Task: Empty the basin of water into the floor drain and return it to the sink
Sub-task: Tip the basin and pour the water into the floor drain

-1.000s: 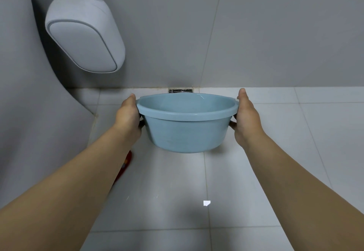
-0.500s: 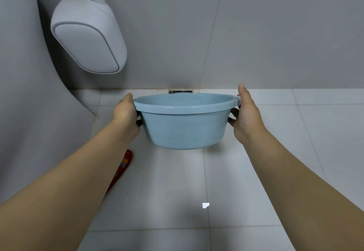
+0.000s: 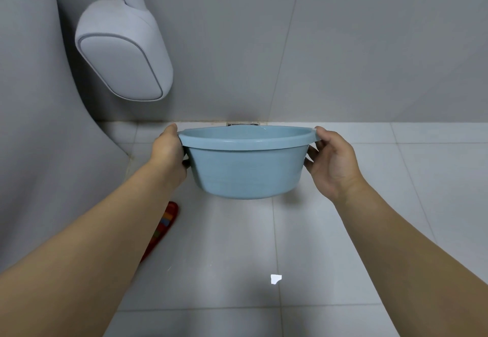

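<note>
I hold a round light-blue plastic basin (image 3: 245, 170) in the air above the white floor tiles. My left hand (image 3: 169, 151) grips its left rim and my right hand (image 3: 332, 162) grips its right rim. The basin tips away from me, so I see its outer wall and only a thin strip of its inside; any water in it is hidden. Just past its far rim, a sliver of the dark metal floor drain (image 3: 243, 124) shows at the foot of the grey wall.
A white fixture (image 3: 124, 59) hangs on the wall at upper left, above a large curved grey body (image 3: 39, 138) filling the left side. A red patterned object (image 3: 165, 224) lies on the floor by my left forearm. A small white scrap (image 3: 276, 279) lies on the tiles.
The basin has tipped further away from me, so less of its inside shows. Both hands have kept their hold on the rim.
</note>
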The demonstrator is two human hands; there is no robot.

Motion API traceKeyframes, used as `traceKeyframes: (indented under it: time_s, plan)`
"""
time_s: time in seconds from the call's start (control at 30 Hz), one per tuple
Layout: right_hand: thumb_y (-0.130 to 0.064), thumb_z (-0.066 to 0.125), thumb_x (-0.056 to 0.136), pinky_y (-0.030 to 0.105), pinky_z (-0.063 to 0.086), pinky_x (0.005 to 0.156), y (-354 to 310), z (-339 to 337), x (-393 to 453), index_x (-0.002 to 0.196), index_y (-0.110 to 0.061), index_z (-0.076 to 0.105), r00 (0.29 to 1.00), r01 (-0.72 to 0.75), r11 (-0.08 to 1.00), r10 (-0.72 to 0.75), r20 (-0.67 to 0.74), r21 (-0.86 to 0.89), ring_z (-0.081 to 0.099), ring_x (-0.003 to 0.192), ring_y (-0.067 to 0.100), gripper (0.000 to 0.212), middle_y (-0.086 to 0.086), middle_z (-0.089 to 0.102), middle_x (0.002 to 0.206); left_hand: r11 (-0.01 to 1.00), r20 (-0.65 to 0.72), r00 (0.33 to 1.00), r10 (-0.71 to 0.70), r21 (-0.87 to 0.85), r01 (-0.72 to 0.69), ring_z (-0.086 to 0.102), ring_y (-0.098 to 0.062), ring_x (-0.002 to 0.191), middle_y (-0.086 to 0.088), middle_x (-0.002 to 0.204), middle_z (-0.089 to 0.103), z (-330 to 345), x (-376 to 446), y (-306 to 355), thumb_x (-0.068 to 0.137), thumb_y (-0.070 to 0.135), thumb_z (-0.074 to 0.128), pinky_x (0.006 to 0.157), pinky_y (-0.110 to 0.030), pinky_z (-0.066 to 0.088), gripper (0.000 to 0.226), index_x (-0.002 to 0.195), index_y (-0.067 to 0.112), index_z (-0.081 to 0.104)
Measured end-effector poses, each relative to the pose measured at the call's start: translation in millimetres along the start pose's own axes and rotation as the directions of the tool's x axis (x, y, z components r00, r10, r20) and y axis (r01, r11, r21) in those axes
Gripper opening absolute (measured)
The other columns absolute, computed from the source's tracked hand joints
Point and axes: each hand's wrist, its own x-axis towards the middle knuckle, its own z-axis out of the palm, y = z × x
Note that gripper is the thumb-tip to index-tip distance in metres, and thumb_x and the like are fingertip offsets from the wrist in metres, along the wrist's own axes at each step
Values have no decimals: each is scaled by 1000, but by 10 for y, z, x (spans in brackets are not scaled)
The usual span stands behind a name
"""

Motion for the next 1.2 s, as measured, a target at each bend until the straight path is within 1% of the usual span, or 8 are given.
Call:
traceKeyframes:
  time_s: [0.13,0.27,0.37,0.53,0.77,0.97,1.1,1.2]
  plan:
    - [-19,58,82,30,34,80,-5,-35,-19,73,-22,46,994,25,999,-22,103,-34,50,74,13,15,-12,54,74,1000,0,1000,0,-3,0,63,-25,95,-2,93,65,5,-8,12,104,35,44,101,-47,52,25,114,17,56]
    - [-19,58,79,28,35,77,-14,-64,-20,76,-22,44,990,23,999,-19,143,-23,51,75,12,15,-11,55,76,1000,2,1000,4,-4,-4,62,-24,91,-2,92,64,6,-20,15,104,35,44,101,-46,52,23,109,17,56]
    - [-19,59,80,28,36,78,-10,-78,-17,76,-23,45,988,27,999,-24,150,-22,51,75,11,15,-11,56,77,1000,-2,1000,5,-12,-5,62,-22,87,-2,90,64,17,-44,21,104,35,44,100,-45,53,21,103,18,56]
    - [-23,63,82,28,35,83,16,-102,5,81,-24,42,990,20,1000,-20,138,2,53,76,9,21,-14,56,75,1000,-7,1000,2,-10,-2,62,-23,92,-2,91,64,17,-70,27,104,36,45,102,-46,52,23,110,16,56]
    - [-31,66,87,33,34,96,50,-136,38,87,-26,45,988,17,1000,-14,154,-18,51,85,10,22,-13,57,85,1000,-3,1000,6,-3,-6,63,-23,89,-3,92,64,5,-87,44,104,35,45,100,-47,53,22,94,19,56]
    - [-32,67,89,34,35,98,54,-144,46,94,-27,48,991,22,1000,-21,135,-9,52,88,11,20,-14,60,89,1000,1,1000,11,-4,-11,62,-21,85,-1,88,64,33,-111,46,105,33,44,97,-43,53,25,89,19,56]
    - [-33,67,88,34,35,98,47,-147,48,97,-26,48,990,17,1000,-15,137,-18,52,87,10,22,-14,61,88,1000,6,1000,19,-4,-19,61,-22,89,0,87,63,48,-116,46,105,32,43,98,-43,52,25,88,19,55]
    - [-33,71,86,34,35,97,40,-144,48,101,-25,47,990,16,1000,-14,143,-15,51,91,13,30,-15,61,87,1000,11,1000,15,1,-15,62,-22,91,0,91,64,36,-106,43,105,34,43,98,-43,52,24,91,20,56]
